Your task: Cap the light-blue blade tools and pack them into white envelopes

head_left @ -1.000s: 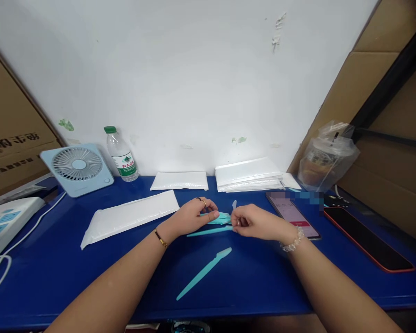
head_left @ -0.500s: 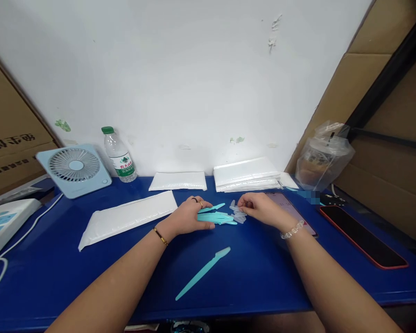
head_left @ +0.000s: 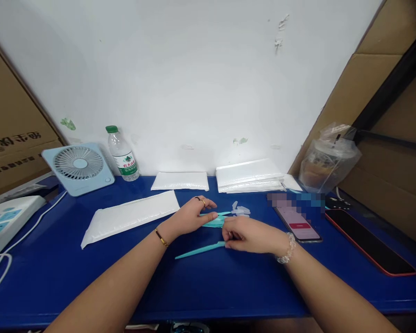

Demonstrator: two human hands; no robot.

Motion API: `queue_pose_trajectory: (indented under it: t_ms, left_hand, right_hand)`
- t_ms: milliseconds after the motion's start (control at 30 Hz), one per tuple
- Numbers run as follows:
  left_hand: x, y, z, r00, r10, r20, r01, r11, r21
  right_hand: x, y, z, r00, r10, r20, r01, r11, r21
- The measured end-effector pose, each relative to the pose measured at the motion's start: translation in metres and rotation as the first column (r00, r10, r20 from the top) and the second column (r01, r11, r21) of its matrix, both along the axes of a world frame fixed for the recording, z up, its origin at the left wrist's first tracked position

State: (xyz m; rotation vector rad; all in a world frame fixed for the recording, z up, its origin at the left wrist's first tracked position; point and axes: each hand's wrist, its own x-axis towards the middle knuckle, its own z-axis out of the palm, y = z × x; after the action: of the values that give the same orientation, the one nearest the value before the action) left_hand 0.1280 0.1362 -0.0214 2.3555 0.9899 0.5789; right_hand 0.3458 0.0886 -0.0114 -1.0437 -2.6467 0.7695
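Note:
A bunch of turquoise eyebrow razors [head_left: 213, 223] lies at the middle of the table. Over its left end rests my left hand [head_left: 194, 215], fingers stretched and thumb apart, touching the razors. Just right of the bunch, my right hand [head_left: 246, 233] is closed on the head of a single eyebrow razor [head_left: 199, 251], whose handle points left, close above or on the table; the fingers hide its blade end. Several translucent blade caps [head_left: 241, 210] lie loose behind my right hand.
White padded mailers lie left [head_left: 131, 215], at the back [head_left: 179, 181] and in a stack [head_left: 249, 178]. Two phones [head_left: 296, 222] [head_left: 370, 243] and a bagged drink cup [head_left: 327, 162] are to the right. A fan [head_left: 79, 169], water bottle [head_left: 123, 155] and power strip [head_left: 14, 212] stand left.
My right hand has moved from the clear caps toward me and taken the head of the single razor, which has swung flatter and farther from the table's front edge. My left thumb has shifted onto the bunch.

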Motion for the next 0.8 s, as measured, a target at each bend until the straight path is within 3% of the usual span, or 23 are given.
queue_pose_trajectory:
  t_ms: [167, 333, 467, 600, 700, 800]
  left_hand:
    - [-0.002, -0.007, 0.016, 0.994, -0.07, -0.085, 0.054, 0.982, -0.18]
    - [-0.004, -0.003, 0.017, 0.991, 0.056, -0.123, -0.057, 0.998, -0.003]
    - [-0.007, 0.002, 0.013, 0.985, 0.154, -0.074, -0.151, 0.987, 0.052]
    - [-0.007, 0.004, 0.008, 0.984, 0.167, -0.055, -0.161, 0.981, 0.105]
    - [-0.007, 0.006, 0.005, 0.983, 0.173, -0.055, -0.163, 0.976, 0.144]
    - [-0.007, 0.007, 0.004, 0.983, 0.176, -0.049, -0.166, 0.972, 0.167]
  right_hand:
    - [0.014, 0.009, 0.004, 0.956, -0.238, -0.169, 0.24, 0.971, -0.01]
    - [0.03, 0.02, 0.004, 0.866, -0.367, -0.34, 0.349, 0.93, -0.114]
    - [0.038, 0.028, 0.003, 0.681, -0.466, -0.564, 0.431, 0.879, -0.206]
    - [0.035, 0.034, -0.003, 0.5, -0.561, -0.66, 0.402, 0.825, -0.397]
    - [0.031, 0.036, -0.011, 0.465, -0.585, -0.665, 0.328, 0.811, -0.484]
    - [0.03, 0.038, -0.016, 0.441, -0.579, -0.685, 0.322, 0.815, -0.482]
